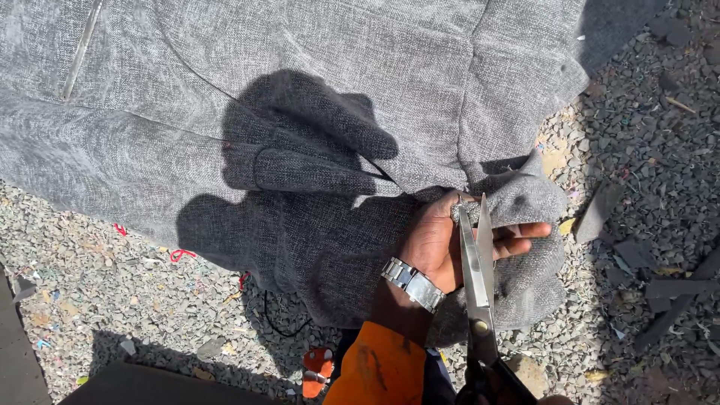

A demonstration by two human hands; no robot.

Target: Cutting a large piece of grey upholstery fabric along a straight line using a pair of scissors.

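Gravel underlies grey fabric [315, 135]; left hand [442, 240] fingers pinch it beside scissors [478, 277].

- You stand outdoors on grey gravel [97, 285], littered with small coloured scraps.
- Hard sunlight throws sharp shadows.
- Dark flat offcuts [667, 289] lie at your right.
- A dark slab [19, 352] edges the near left.

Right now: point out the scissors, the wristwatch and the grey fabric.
scissors [477, 271]: head view, on the blades near the pivot.
wristwatch [413, 284]: head view, on the metal band at the wrist.
grey fabric [315, 67]: head view, on the sunlit flat stretch.
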